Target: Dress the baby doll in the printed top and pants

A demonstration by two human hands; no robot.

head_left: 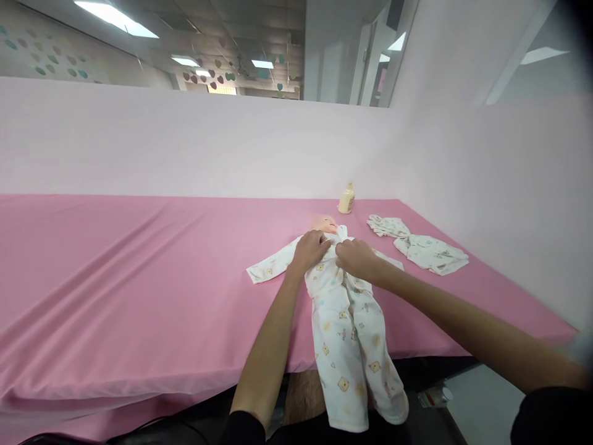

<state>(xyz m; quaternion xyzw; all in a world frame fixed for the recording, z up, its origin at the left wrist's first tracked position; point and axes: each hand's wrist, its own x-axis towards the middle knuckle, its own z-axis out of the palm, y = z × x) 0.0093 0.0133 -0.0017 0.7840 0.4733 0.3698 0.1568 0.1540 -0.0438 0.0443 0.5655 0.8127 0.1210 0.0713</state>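
Note:
A white baby romper (331, 321) with a small bear print lies face up, dressed on a baby doll (323, 222) whose head shows above the collar. One sleeve stretches out to the left across the pink cloth, and both legs hang over the table's front edge. My left hand (312, 248) is closed on the fabric at the chest, just below the doll's head. Beside it, my right hand (356, 258) pinches the other side of the front opening. What exactly the fingertips hold is partly hidden.
A pink cloth (139, 278) covers the table. Behind the doll stands a cream pump bottle (346, 199). More printed baby clothes (430, 251) lie crumpled to the right, near the white wall (500, 204). Below the table edge, a white surface (486, 402) shows at lower right.

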